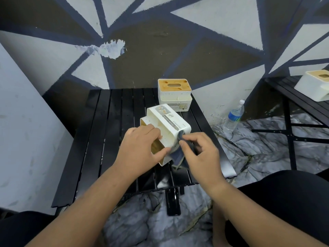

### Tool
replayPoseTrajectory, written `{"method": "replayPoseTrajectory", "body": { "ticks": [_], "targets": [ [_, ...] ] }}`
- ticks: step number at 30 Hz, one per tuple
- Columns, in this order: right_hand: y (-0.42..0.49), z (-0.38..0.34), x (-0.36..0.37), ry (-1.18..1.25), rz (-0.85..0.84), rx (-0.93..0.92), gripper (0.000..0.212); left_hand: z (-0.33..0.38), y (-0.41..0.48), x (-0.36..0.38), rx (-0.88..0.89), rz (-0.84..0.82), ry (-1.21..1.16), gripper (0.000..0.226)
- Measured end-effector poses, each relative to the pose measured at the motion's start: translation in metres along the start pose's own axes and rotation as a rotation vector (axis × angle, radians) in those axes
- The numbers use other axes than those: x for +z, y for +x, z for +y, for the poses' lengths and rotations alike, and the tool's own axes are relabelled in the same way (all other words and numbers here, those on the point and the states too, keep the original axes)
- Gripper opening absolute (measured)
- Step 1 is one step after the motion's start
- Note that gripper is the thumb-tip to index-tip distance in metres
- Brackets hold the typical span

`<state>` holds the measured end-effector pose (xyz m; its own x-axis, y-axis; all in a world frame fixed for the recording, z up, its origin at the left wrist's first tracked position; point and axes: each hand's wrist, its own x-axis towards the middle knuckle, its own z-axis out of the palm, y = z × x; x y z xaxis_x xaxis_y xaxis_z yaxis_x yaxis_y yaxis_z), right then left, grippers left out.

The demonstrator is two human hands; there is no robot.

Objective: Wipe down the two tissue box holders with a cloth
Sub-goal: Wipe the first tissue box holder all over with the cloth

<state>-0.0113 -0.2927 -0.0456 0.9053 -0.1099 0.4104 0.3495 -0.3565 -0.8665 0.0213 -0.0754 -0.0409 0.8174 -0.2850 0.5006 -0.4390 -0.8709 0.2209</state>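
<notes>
Here, the nearer tissue holder (pixel 169 125) lay tipped on its side in the middle of the black slatted table (pixel 110 122), with its wooden lid turned to the left. The left hand (pixel 140 150) gripped it at the lid end, fingers over the top and thumb on the near wall. The right hand (pixel 201 152) pinched a dark grey cloth (pixel 178 156) and pressed it on the holder's near corner.

The second holder (pixel 175 94) stood upright at the far edge of the table, apart from both hands. A water bottle (pixel 234 116) stood on the floor to the right.

The risk seemed to be the tilt. If the left hand loosened while the cloth pushed, the holder could slide on the slats, and the lid or the small things in its open front pocket could fall out.

The strip on the tipped holder read "TISSUE HOLDER". The label on the second holder was too small to read.
</notes>
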Motion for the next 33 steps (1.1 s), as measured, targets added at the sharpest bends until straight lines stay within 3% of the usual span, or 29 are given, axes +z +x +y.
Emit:
{"method": "replayPoseTrajectory", "body": {
  "ticks": [3,8,13,18,24,28,33],
  "targets": [
    [-0.005,-0.003,0.003,0.014,-0.065,-0.051,0.015,0.000,0.000,0.000,0.005,0.007,0.002,0.042],
    [0.023,0.007,-0.016,0.051,0.114,0.174,0.014,0.000,0.000,0.000,-0.002,-0.009,0.007,0.044],
    [-0.003,-0.007,0.001,0.035,-0.044,0.003,0.016,0.000,0.001,0.002,0.003,0.012,0.008,0.041],
    [0.030,0.001,-0.015,-0.037,0.073,0.046,0.016,0.002,0.001,0.002,0.001,0.001,0.013,0.043],
    [0.058,-0.015,-0.009,-0.306,-0.210,-0.268,0.018,0.004,0.000,0.002,-0.009,-0.005,0.008,0.043],
    [0.117,-0.031,0.016,-0.413,-0.392,-0.237,0.017,0.005,0.001,0.002,-0.017,0.001,-0.016,0.041],
    [0.154,-0.040,0.050,-0.395,-0.470,-0.217,0.017,0.003,0.000,0.003,-0.018,0.008,-0.004,0.043]
  ]
}}
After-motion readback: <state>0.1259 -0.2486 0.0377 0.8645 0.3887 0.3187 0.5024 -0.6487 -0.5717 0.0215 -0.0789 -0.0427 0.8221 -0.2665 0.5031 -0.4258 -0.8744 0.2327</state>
